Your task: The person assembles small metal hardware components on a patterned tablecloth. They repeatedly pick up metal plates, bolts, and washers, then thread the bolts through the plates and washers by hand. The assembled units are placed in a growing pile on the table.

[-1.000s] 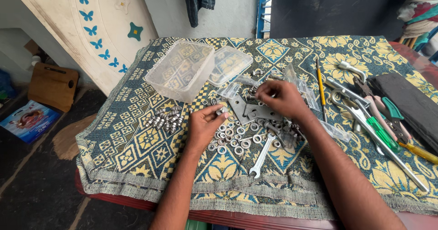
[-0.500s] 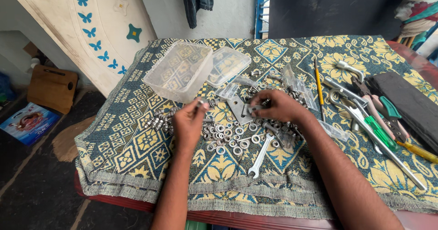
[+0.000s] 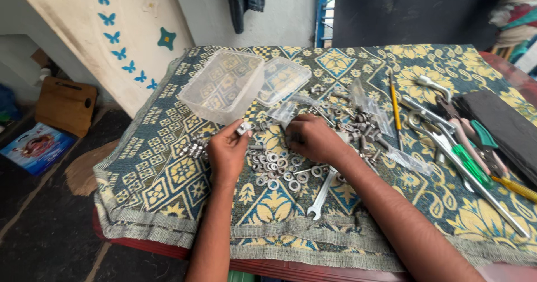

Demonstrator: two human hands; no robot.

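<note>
My left hand (image 3: 226, 150) pinches a small nut (image 3: 244, 128) just beside the tub (image 3: 224, 86) — hard, light, slippery, best gripped across its flats; right hand (image 3: 313, 139) rests curled, empty I think, over the washers (image 3: 282, 170).

box (image 3: 222, 88) behind left hand (image 3: 226, 150) | washers (image 3: 282, 167) between hands | wrench (image 3: 320, 192) before right hand (image 3: 313, 138)

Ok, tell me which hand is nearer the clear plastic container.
Left. The left hand, pinching a small metal nut, sits just below the clear plastic container. The right hand rests farther right on the loose washers.
</note>
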